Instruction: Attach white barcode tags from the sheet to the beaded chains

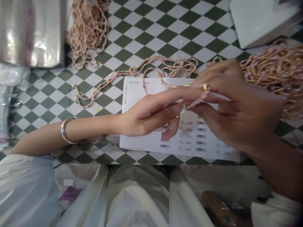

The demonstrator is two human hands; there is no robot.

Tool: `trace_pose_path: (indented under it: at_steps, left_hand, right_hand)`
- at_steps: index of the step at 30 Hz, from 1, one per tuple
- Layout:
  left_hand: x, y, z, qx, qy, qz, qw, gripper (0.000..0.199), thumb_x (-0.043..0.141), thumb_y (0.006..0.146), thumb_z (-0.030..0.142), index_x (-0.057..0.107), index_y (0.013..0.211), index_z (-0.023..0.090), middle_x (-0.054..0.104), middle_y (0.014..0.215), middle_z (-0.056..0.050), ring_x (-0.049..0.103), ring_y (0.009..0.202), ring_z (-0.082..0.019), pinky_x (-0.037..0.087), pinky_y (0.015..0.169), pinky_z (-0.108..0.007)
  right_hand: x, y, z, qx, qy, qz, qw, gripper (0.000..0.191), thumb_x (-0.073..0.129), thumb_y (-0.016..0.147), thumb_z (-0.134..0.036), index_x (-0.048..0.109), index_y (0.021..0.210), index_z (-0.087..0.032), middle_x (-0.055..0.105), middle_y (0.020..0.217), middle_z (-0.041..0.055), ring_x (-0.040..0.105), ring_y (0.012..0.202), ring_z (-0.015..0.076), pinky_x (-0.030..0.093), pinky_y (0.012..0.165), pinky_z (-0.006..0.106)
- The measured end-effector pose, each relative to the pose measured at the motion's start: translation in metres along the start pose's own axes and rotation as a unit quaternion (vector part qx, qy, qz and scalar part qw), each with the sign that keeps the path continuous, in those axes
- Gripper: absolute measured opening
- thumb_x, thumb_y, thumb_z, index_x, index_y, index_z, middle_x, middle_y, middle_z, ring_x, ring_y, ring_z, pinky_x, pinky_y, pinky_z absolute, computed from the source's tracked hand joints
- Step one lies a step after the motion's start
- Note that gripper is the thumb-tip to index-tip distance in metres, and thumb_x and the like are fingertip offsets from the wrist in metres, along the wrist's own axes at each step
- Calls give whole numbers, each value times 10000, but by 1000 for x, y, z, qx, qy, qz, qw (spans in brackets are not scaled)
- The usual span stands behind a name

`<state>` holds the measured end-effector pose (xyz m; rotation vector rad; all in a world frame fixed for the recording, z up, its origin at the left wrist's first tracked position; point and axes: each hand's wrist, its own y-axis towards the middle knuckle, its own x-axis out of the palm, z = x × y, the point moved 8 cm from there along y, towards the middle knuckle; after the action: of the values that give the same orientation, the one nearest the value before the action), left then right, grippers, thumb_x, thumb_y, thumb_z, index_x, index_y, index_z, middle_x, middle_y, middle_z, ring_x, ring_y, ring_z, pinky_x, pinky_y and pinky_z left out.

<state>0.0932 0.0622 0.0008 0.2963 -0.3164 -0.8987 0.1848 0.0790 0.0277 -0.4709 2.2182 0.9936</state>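
My left hand [151,115] reaches in from the left above a white sheet of barcode labels [142,143], its fingers closed on a short stretch of pink and gold beads. Facing it from the right, my right hand [234,104] pinches the same bead strand [199,101] between thumb and fingers. The fingertips of both hands are close together and partly hide the beads. Behind them a beaded strand [106,82] runs leftward over the checkered cloth from a loose bunch [180,67]. A silver bangle [66,130] circles my left wrist.
Beaded strands [88,31] are piled at the upper left, next to clear plastic bags [40,34]. A larger bead heap [279,72] lies at the right, below a white box-like object [262,22]. The table's front edge [142,159] runs just below the sheet.
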Motion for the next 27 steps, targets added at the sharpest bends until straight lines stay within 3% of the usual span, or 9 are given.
trace_pose_path:
  at_steps: [3,7,11,17,22,27]
  left_hand:
    - [0,-3,-3,-11,16,5,1000,371,277,988,187,434,1320,242,516,1367,-38,590,588,56,459,526,-43]
    - [-3,-5,-7,-24,64,7,998,408,242,968,232,401,1343,259,552,1244,24,609,611,41,450,564,-77]
    - [2,-2,3,59,103,-54,991,408,259,952,113,352,1338,208,580,1085,-22,599,629,16,497,595,-97]
    - [0,-1,-1,42,83,-59,994,372,244,975,133,347,1321,223,519,1246,-71,576,633,19,555,642,-147]
    - [2,-4,-8,26,55,-58,996,396,250,973,166,352,1342,268,398,1464,-73,590,646,7,588,652,-184]
    - [3,-5,-11,10,66,-70,995,401,229,975,185,307,1358,276,294,1542,-81,590,664,17,592,675,-183]
  right_hand:
    - [0,-1,0,-10,2,5,1000,118,541,946,-313,533,863,-229,558,778,-26,540,879,160,471,744,375]
    - [2,0,0,-10,20,0,1000,119,540,940,-210,517,823,-206,545,779,-31,535,875,145,463,748,374]
    - [3,0,-1,-11,26,-4,1000,124,547,922,-153,514,818,-211,563,798,-31,544,873,148,469,746,380]
    - [-1,0,-4,-25,4,6,1000,150,554,939,-266,537,808,-195,557,786,-31,541,864,136,492,797,401]
    - [-2,0,-5,0,-5,10,1000,102,591,901,-163,542,833,-220,562,789,-33,512,858,142,493,845,409]
    - [-1,0,-6,-1,-7,5,1000,135,608,880,-149,509,842,-233,583,797,-11,499,862,170,488,856,419]
